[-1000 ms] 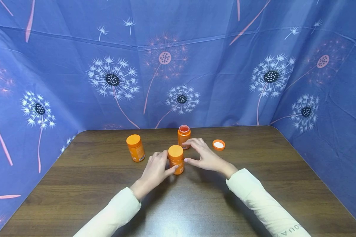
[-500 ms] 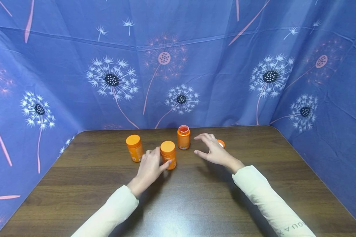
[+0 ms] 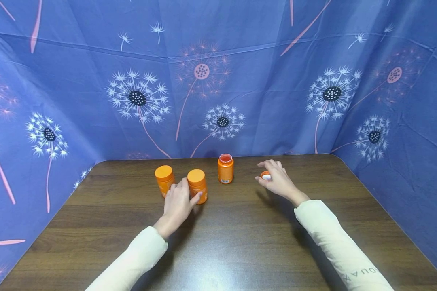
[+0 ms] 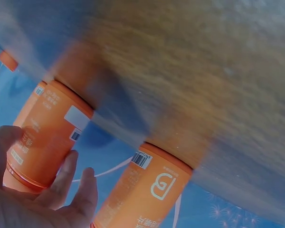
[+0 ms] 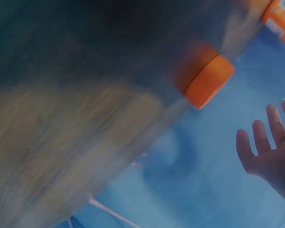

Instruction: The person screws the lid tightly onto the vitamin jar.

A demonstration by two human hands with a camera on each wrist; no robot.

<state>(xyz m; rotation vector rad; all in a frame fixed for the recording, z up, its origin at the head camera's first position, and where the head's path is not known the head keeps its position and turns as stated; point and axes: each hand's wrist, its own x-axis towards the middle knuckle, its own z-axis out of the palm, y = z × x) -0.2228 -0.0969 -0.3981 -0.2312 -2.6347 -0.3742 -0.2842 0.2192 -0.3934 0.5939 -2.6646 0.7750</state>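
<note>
In the head view my left hand grips a capped orange bottle, which stands upright, with the thumb on its near side and the fingers at its left. The left wrist view shows thumb and fingers round that same bottle. Just left of it is a second capped orange bottle, partly behind my hand. My right hand, fingers apart and holding nothing, hovers by a loose orange cap whose white inside faces up. Part of the cap is hidden. An uncapped orange bottle stands between my hands.
All of this is on a dark wooden table. Blue cloth with a dandelion print hangs behind the far edge and along both sides.
My left hand has moved the capped bottle leftward and slightly back, close to the second capped one. My right hand has moved right, from beside the bottles to the loose cap.
</note>
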